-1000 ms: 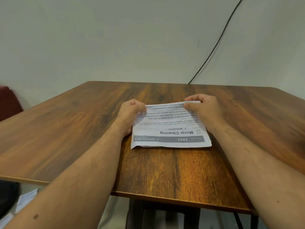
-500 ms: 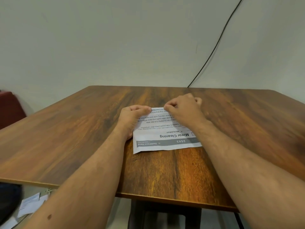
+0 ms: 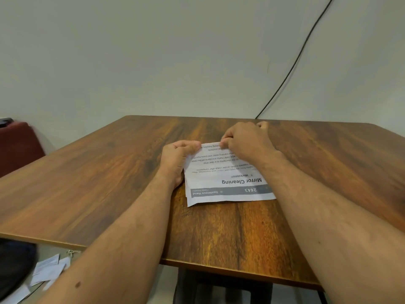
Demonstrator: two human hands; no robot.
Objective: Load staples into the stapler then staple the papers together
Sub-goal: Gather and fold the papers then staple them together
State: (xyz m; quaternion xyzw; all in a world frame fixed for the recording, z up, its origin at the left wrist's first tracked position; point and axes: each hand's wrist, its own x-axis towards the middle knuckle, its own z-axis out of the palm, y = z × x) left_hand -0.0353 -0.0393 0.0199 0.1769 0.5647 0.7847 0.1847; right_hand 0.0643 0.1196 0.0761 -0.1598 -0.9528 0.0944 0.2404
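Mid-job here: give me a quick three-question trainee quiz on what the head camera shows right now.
1. True or false: a stapler stands on the table beside the papers.
2. Which hand pinches the far edge of the papers near its middle? A) left hand B) right hand C) neither
3. Fill in: the large heading on the top sheet, upside down to the camera, reads "Mirror ____".

Key
1. False: no stapler is in view; only the papers and the hands are on the table.
2. B: the left hand grips the far left corner instead.
3. Cleaning.
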